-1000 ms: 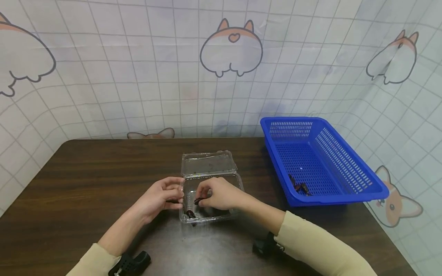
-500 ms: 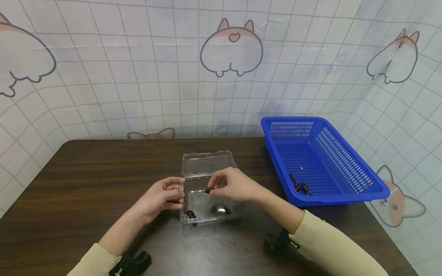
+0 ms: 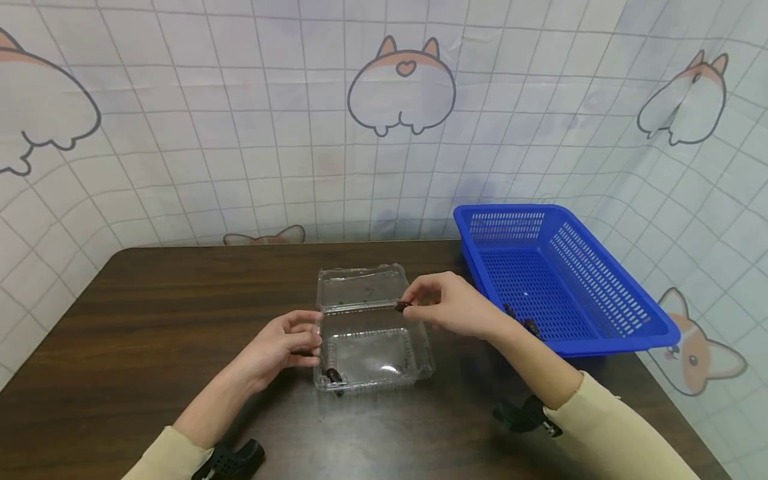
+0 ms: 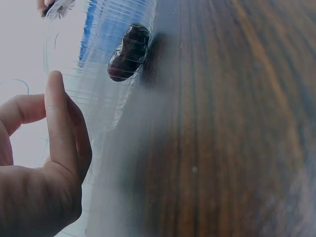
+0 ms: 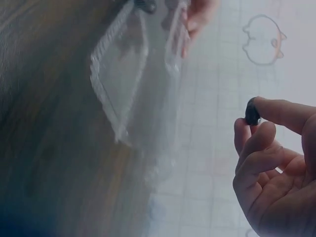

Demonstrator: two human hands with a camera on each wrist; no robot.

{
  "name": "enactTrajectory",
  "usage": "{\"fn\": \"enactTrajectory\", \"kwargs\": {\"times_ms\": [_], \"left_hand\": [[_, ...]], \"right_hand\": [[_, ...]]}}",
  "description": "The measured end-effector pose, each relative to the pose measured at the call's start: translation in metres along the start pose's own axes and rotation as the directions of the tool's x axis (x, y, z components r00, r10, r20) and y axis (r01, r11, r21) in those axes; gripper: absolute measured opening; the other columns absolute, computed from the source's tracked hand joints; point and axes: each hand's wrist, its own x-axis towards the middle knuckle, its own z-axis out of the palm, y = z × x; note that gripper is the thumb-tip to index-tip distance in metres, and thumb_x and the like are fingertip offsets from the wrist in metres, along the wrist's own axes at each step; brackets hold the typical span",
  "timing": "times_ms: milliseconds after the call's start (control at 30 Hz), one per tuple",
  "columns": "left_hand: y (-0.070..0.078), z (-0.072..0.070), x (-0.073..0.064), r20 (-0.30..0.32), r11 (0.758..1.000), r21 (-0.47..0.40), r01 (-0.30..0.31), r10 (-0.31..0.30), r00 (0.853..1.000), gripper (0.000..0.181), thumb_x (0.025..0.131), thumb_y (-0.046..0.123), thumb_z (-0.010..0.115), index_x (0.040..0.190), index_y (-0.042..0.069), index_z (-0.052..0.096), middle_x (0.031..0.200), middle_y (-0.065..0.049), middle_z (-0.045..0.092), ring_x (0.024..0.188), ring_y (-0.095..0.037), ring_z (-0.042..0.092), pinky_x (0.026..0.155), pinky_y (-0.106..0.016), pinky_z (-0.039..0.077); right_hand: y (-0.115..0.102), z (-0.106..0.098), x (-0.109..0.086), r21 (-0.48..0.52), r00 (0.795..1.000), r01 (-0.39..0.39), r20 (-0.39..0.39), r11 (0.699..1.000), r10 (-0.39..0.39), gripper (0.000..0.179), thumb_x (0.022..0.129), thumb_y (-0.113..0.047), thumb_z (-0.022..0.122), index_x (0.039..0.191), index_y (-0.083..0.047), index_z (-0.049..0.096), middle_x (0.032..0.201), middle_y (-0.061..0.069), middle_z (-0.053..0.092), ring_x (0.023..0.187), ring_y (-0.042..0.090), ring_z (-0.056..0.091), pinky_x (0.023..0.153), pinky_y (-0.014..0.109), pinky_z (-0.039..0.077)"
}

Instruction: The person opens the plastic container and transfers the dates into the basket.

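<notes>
A clear plastic clamshell box (image 3: 367,350) stands on the table with its lid (image 3: 360,288) folded back. Along its left wall, the fingertips of my left hand (image 3: 282,350) rest with relaxed fingers. One dark brown, glossy date (image 4: 129,52) lies in the box's near left corner, seen through the wall in the left wrist view. My right hand (image 3: 453,305) pinches another date (image 5: 252,112) between thumb and fingertips, over the box's far right corner. In the right wrist view, the other fingers (image 5: 261,168) are curled below it.
A blue perforated basket (image 3: 567,348) stands at the right of the table (image 3: 180,300), with several dark dates (image 3: 531,327) in its near left corner. A wall covering (image 3: 270,133) with a grid and corgi drawings rises behind the table.
My right hand has lifted the date from inside the box and carried it right and away from me, toward the basket. The left hand stays at the box's left wall.
</notes>
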Motion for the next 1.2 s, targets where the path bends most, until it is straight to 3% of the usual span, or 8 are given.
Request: {"fn": "enactTrajectory", "kwargs": {"times_ms": [300,533,833,1200], "left_hand": [[0.000,0.000,-0.001,-0.002,1.000,-0.001,-0.001,0.001,1.000,0.055,0.095,0.000,0.062,0.145,-0.007,0.041,0.101,-0.009,0.059,0.083,-0.018,0.064,0.077,-0.034,0.062],[0.000,0.000,-0.001,-0.004,1.000,0.000,0.000,0.000,1.000,0.056,0.095,0.000,0.062,0.146,-0.008,0.041,0.102,-0.010,0.059,0.083,-0.019,0.064,0.077,-0.034,0.062],[0.001,-0.001,-0.001,-0.002,1.000,0.005,-0.003,0.003,1.000,0.056,0.095,-0.001,0.062,0.146,-0.008,0.041,0.103,-0.010,0.058,0.083,-0.019,0.064,0.077,-0.034,0.062],[0.001,-0.001,0.000,-0.003,1.000,0.007,0.000,0.000,1.000,0.056,0.095,0.000,0.062,0.146,-0.007,0.041,0.103,-0.010,0.058,0.083,-0.019,0.064,0.077,-0.034,0.062]], "right_hand": [[0.003,-0.031,-0.019,0.021,0.994,-0.050,-0.097,0.999,0.052,0.020,0.095,-0.023,0.076,0.108,-0.009,0.073,0.101,0.009,0.067,0.069,0.022,0.060,0.058,0.033,0.052],[0.012,-0.054,-0.034,-0.025,0.980,-0.118,-0.166,0.993,0.113,0.029,0.097,-0.032,0.073,0.115,-0.010,0.071,0.106,0.010,0.065,0.066,0.025,0.058,0.051,0.032,0.046],[0.031,-0.081,-0.054,-0.021,0.957,-0.167,-0.244,0.986,0.156,0.034,0.099,-0.034,0.070,0.121,-0.008,0.069,0.119,0.012,0.066,0.073,0.025,0.061,0.063,0.032,0.055],[0.059,-0.098,-0.075,-0.014,0.935,-0.219,-0.289,0.976,0.206,0.039,0.101,-0.033,0.067,0.125,-0.002,0.066,0.107,0.020,0.060,0.065,0.022,0.054,0.054,0.032,0.048]]}}
